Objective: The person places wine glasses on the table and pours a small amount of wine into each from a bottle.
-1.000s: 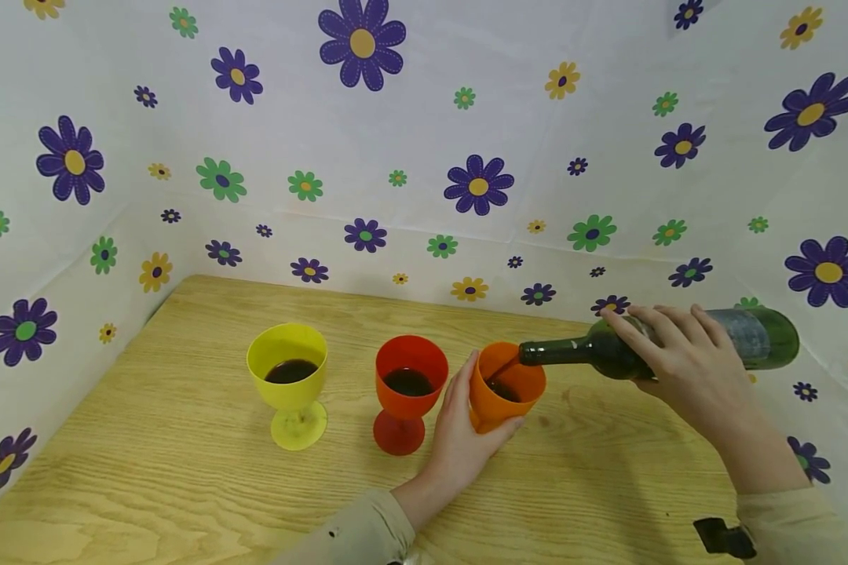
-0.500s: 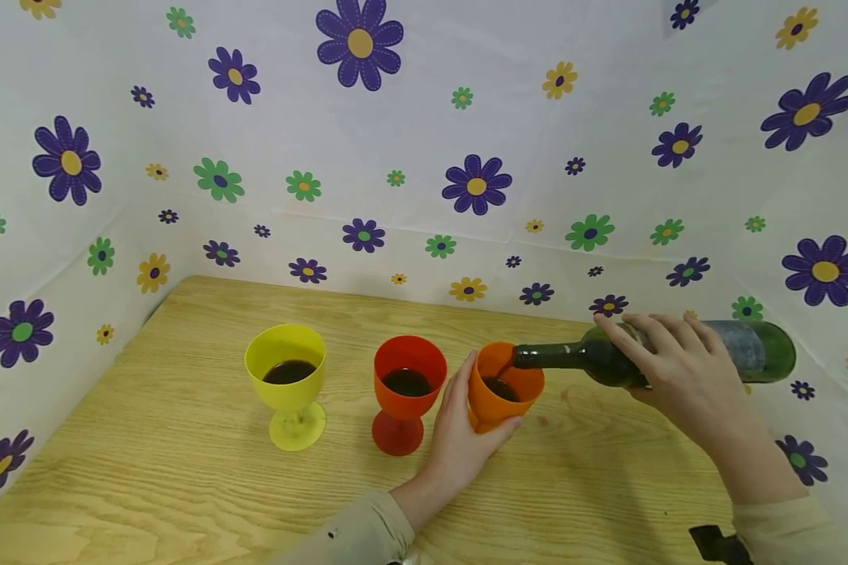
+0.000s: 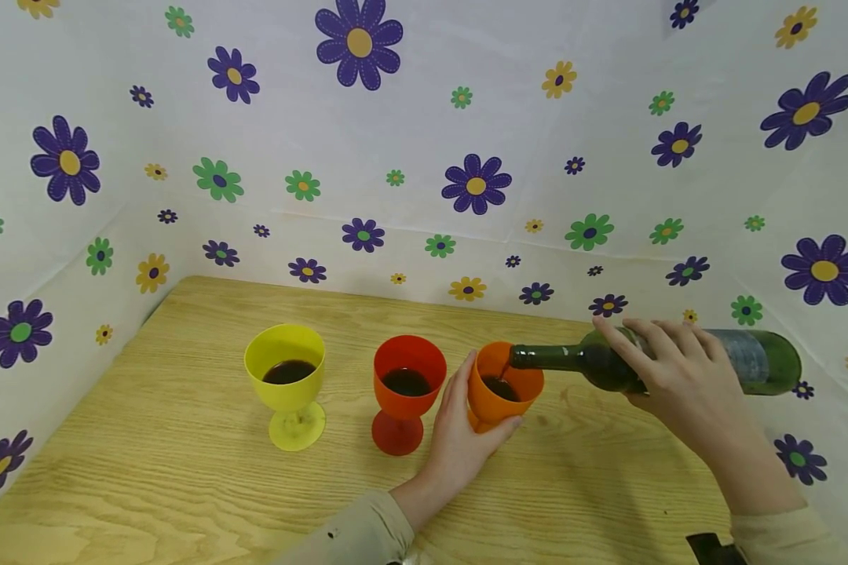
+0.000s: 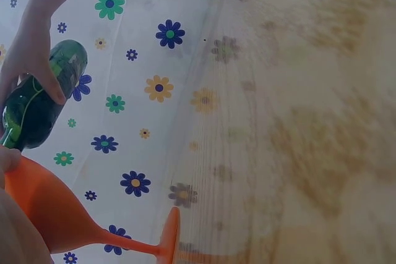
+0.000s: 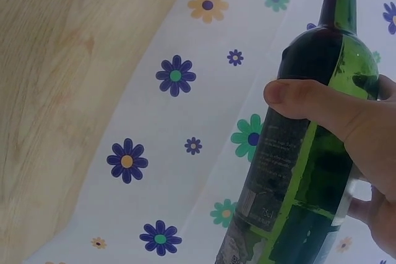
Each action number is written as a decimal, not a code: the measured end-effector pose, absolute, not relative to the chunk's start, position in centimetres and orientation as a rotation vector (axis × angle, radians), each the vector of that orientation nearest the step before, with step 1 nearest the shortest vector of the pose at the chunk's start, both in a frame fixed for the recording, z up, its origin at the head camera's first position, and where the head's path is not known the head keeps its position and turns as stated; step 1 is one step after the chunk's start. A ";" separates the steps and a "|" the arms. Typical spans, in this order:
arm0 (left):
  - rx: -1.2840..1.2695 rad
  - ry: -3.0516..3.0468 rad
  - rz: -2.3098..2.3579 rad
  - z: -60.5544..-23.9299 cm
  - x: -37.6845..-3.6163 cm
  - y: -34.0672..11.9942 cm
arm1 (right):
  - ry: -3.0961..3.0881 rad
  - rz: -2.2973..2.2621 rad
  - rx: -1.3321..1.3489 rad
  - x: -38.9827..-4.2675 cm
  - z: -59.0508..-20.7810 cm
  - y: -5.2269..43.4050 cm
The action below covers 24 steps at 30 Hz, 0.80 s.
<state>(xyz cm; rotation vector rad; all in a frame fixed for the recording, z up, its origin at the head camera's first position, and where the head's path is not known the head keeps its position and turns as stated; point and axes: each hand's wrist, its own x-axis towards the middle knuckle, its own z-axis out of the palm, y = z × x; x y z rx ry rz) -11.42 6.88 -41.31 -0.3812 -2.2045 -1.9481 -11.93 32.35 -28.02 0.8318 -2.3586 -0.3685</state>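
On the table (image 3: 184, 471), right of the red and yellow cups, my left hand (image 3: 459, 439) is gripping the orange goblet (image 3: 503, 392) steady while my right hand (image 3: 678, 377), wrapped round the green bottle (image 3: 678, 362), is tipping its neck over the rim to pour.

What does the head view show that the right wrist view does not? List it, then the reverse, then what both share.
Only the head view: the yellow goblet and red goblet holding dark liquid, the left hand gripping the tilted orange goblet, and the bottle's mouth at that goblet's rim.
Only the right wrist view: the printed dark label on the bottle, close up, its text too blurred to read.
Both: the right hand gripping the green bottle, the wooden table, and the flowered backdrop.
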 end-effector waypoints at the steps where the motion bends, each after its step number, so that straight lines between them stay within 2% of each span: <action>1: -0.383 -2.206 -1.948 -41.3 -11.4 6.9 | -2.360 -0.368 0.830 -11.9 -28.1 32.4; 24: -0.387 -2.200 -1.978 -41.1 -11.4 6.7 | -2.387 -0.405 0.812 -11.7 -27.9 32.3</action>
